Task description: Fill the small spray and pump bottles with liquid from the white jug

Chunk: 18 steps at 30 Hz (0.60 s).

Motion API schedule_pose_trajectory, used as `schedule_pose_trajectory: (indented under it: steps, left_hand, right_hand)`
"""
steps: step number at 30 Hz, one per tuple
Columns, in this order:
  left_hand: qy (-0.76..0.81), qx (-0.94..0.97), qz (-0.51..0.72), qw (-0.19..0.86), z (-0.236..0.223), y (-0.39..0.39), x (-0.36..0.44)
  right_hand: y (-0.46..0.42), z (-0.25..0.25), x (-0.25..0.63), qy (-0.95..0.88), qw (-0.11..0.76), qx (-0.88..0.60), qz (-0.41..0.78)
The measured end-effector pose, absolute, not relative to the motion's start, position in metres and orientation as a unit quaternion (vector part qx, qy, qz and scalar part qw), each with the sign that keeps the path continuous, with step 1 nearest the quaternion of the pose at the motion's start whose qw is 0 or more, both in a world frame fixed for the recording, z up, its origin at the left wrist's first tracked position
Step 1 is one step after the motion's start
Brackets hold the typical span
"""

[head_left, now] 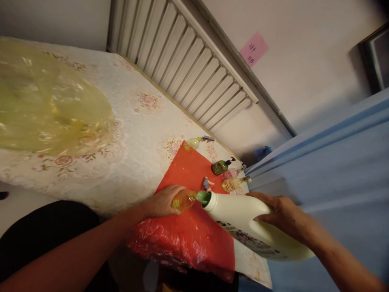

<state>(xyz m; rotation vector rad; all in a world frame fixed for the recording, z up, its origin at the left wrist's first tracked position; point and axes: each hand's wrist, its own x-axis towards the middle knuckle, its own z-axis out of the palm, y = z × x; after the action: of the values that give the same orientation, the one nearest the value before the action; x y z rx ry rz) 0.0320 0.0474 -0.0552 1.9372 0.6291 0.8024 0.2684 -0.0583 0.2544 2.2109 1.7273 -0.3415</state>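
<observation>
My left hand point(165, 200) is wrapped round a small clear bottle of orange-yellow liquid point(182, 201), its neck turned to the right. My right hand point(281, 213) grips a large cream-coloured jug point(240, 209) by its handle side. The jug is tilted, and its green-lined mouth point(204, 198) meets the neck of the small bottle. Whether liquid is flowing is too small to tell. Just beyond them, a loose grey and white spray head point(207, 184) lies on a red plastic sheet point(194, 170).
A pale spray bottle point(193, 142), a dark green pump bottle point(220, 167), a pink bottle point(230, 174) and a yellow bottle point(231, 185) stand farther back. At left, a yellow plastic bag point(51, 101) covers part of the flowered tablecloth point(136, 138). A radiator point(185, 61) and blue curtain point(334, 162) border the table.
</observation>
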Motion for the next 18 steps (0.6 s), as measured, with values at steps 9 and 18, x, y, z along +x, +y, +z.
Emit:
schedule_pose_trajectory:
  steps: [9, 18]
  left_hand:
    - [0.26, 0.786, 0.32, 0.461, -0.0537, 0.0472, 0.0325]
    - [0.256, 0.787, 0.322, 0.46, -0.0514, 0.047, 0.031]
  right_hand:
    - [-0.0586, 0.2546, 0.2693, 0.61, 0.159, 0.768, -0.115]
    - [-0.0577, 0.2548, 0.269, 0.605, 0.156, 0.771, -0.121]
